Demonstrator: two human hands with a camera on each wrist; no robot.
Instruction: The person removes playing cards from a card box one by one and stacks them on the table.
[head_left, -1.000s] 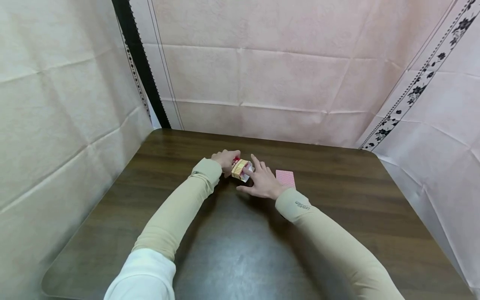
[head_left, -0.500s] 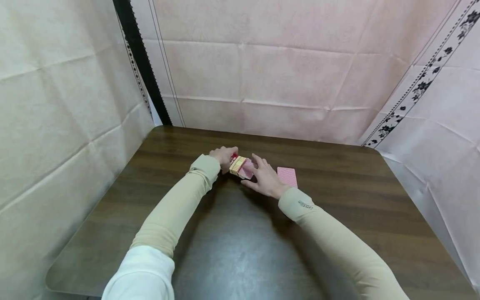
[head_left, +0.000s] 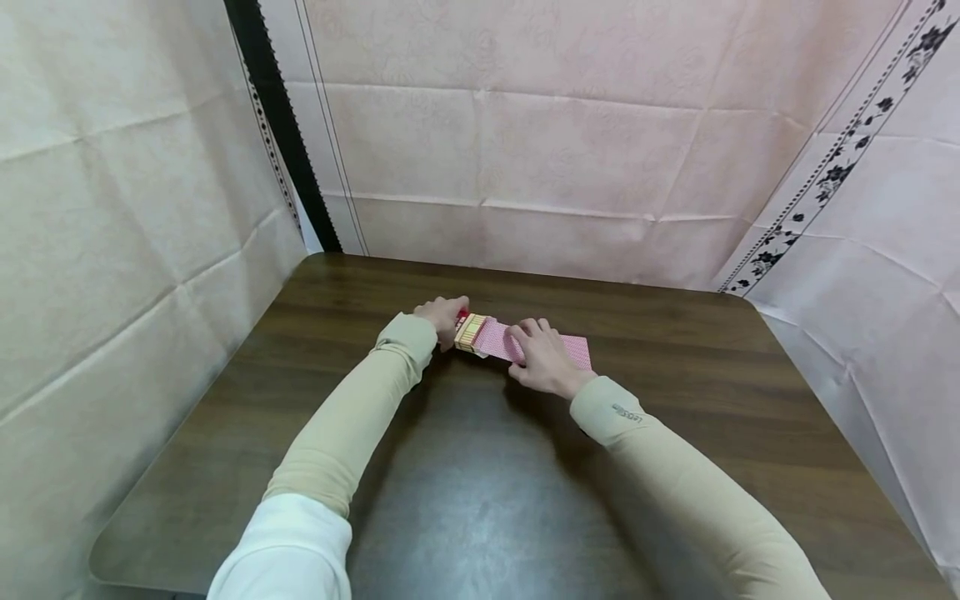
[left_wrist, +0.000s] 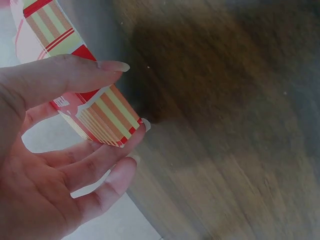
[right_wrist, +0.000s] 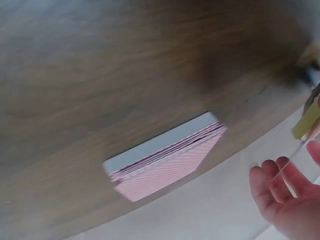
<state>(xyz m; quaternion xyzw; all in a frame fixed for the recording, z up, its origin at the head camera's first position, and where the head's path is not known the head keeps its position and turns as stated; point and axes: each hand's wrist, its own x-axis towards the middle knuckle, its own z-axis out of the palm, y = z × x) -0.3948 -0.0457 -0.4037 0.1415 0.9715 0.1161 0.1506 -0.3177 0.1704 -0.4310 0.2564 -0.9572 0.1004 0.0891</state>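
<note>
Pale pink cloth panels, one edged with a black floral border, enclose a dark wood-grain table (head_left: 465, 500) on three sides. Near the table's centre the left hand (head_left: 444, 319) grips a striped red-and-yellow card box (head_left: 469, 332); the left wrist view shows the thumb (left_wrist: 75, 75) on its upper face and the fingertips (left_wrist: 120, 145) curled under its lower edge, so the box is pinched between them. A second ago the right hand (head_left: 542, 360) lay with fingers spread at the box mouth, and a pile of pink-backed cards (head_left: 576, 353) lay apart at its 3 o'clock. Now that hand has travelled toward 3 o'clock, and a pink-backed card (head_left: 495, 340) extends from the box mouth under its fingers toward the pile. The change suggests that a card is being drawn out of the box and carried across to the pile. In the head view the right fingers are curled onto the card's far end, apparently pinching it; the right wrist view shows only fingertips (right_wrist: 280, 185) at its lower right, so the grip cannot be confirmed there. The same view shows the pile resting flat on the table, edges slightly fanned, at about 10 o'clock from those fingertips and clear of them. Both forearms wear beige sleeves (head_left: 352, 417).
</note>
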